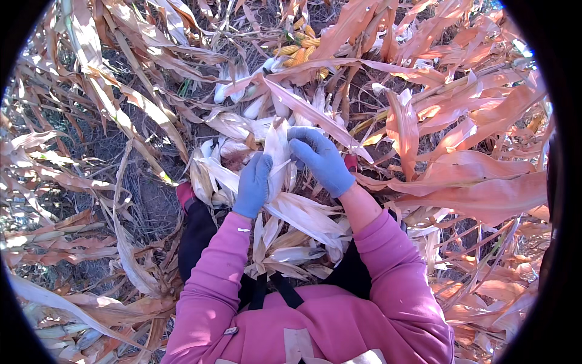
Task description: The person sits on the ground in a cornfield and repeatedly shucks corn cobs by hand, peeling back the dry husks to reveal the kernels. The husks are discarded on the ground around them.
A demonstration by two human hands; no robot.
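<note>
Between my two hands stands a corn ear in its pale dry husk, its tip pointing away from me. My left hand, in a blue-grey knit glove, grips the ear low on its left side, thumb along the husk. On the right, my right hand wears a matching glove; its bent fingers are against the husk's edge, and whether they pinch it is hidden. Peeled husk leaves spread below the ear towards my lap. More ears in husks lie just left of my hands.
Several bare yellow corn cobs are piled ahead, with unpeeled ears nearer me. Dry corn stalks and leaves crowd the right; others lean on the left. My red shoe rests beside the husks on the soil.
</note>
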